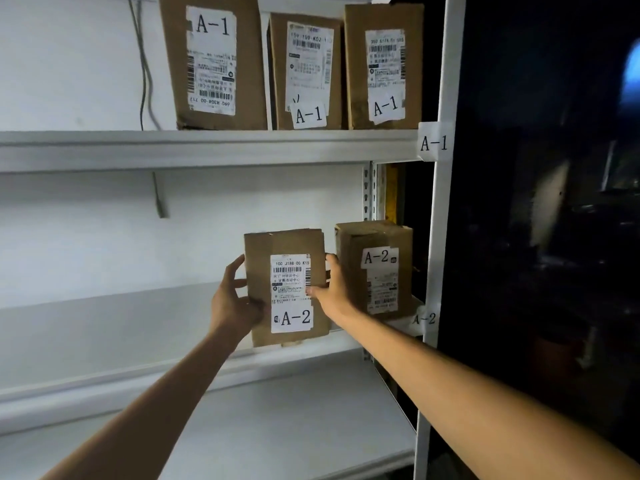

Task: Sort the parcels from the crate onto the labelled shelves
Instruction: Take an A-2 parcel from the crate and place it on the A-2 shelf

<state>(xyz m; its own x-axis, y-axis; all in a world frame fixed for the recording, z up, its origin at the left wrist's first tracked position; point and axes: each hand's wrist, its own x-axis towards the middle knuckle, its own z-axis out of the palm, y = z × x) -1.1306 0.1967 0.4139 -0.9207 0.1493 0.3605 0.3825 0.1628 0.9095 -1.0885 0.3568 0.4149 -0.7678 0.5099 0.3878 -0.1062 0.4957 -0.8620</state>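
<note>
- A-2 parcel upright at front lip of A-2 shelf; second A-2 box just beside, at its 3 o'clock.
- Left hand grips its 9 o'clock edge and right hand its 3 o'clock edge, thumbs on the front.
- Probably light, stiff cardboard; the side edges are the best hold.

Two bare arms, uncovered from wrist to frame edge. Left forearm at 7 o'clock: slim, smooth, broadened toward the bottom corner by the wide lens. Right forearm between 4 and 5 o'clock: bare as well, shown at greater length, thickest at the lower right corner. Left hand at 8 o'clock of centre: bare, thumb and knuckles plainly shown. Right hand at 6 o'clock of centre: bare too, narrow at the wrist, fingertips slightly blurred.
</note>
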